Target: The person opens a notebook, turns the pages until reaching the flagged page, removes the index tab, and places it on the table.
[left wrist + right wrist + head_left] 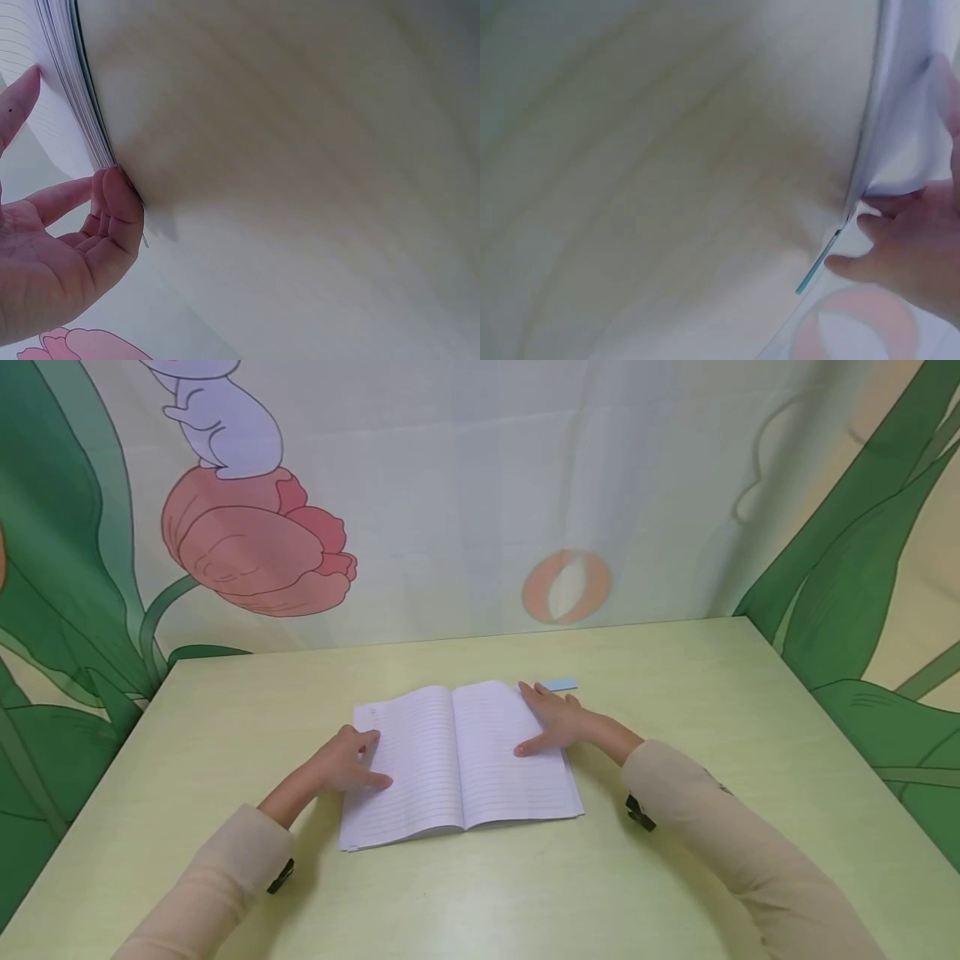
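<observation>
An open notebook (pixel 495 777) with white lined pages lies on the table, its two halves spread apart. At its left edge is my left hand (pixel 347 762), thumb on the left page. In the left wrist view, some fingers (pixel 120 214) curl against the edge of the page stack (pixel 71 82). My right hand (pixel 558 718) rests spread on the right page near its outer edge, thumb pointing inward. The right wrist view shows a finger (pixel 892 204) on the page, with others beside the edge. Whether fingers reach under the covers is hidden.
A small flat light-blue strip (pixel 558 684) lies behind the notebook, beside my right fingertips. The pale wood-grain table (pixel 480 902) meets a printed curtain (pixel 450 527) at its back edge. A dark fastening (pixel 640 812) hangs under my right sleeve.
</observation>
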### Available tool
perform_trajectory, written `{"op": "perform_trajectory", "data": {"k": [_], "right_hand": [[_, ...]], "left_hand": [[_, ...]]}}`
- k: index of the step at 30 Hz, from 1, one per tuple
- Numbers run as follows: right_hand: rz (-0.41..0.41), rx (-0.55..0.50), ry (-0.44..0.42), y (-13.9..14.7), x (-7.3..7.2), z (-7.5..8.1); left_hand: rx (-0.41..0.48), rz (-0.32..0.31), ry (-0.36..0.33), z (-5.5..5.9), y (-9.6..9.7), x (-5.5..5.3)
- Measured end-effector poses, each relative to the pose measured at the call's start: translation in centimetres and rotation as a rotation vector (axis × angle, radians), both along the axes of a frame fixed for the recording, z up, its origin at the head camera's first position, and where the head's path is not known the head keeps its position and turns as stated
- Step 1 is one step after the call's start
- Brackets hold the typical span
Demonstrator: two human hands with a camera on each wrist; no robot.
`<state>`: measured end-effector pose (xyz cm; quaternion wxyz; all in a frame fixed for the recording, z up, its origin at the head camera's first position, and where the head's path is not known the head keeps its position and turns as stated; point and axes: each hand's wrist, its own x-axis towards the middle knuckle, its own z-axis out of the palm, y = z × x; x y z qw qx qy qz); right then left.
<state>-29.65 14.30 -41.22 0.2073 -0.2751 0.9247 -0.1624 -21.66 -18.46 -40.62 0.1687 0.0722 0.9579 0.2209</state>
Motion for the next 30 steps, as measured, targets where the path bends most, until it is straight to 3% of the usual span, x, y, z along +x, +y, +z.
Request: {"op": "perform_trajectory", "data": {"k": [9,15,17,18,19,23,25,26,30], "right_hand": [[-0.09,-0.351,-0.259,-0.4,0.4,1.1],[-0.072,-0.696,-0.501,-1.7,0.8,1.3],[-0.068,-0.748,-0.546,-2.4,0.9,1.1],[-0.064,-0.757,-0.55,-2.8,1.1,1.0],[-0.06,-0.749,-0.537,-3.1,1.2,1.0],[-0.018,-0.581,-0.414,-4.7,2.1,0.7],[0.04,-0.484,-0.344,-5.5,2.7,0.7],[0.078,-0.445,-0.315,-5.8,2.9,0.6],[0.213,-0.293,-0.183,-6.9,3.7,0.7]], "left_hand": [[0.006,-0.013,0.002,0.3,0.0,0.0],[0.083,-0.012,0.053,0.5,-0.6,0.0],[0.132,0.004,0.066,0.5,-0.8,0.0],[0.157,0.015,0.075,0.5,-0.9,0.0],[0.183,0.013,0.108,-0.2,-1.4,-0.4],[0.279,0.093,0.145,-0.2,-1.5,-0.5],[0.323,0.152,0.144,0.1,-1.3,-0.4],[0.344,0.191,0.119,0.9,-0.9,-0.1],[0.425,0.273,0.083,1.7,-0.7,0.1]]}}
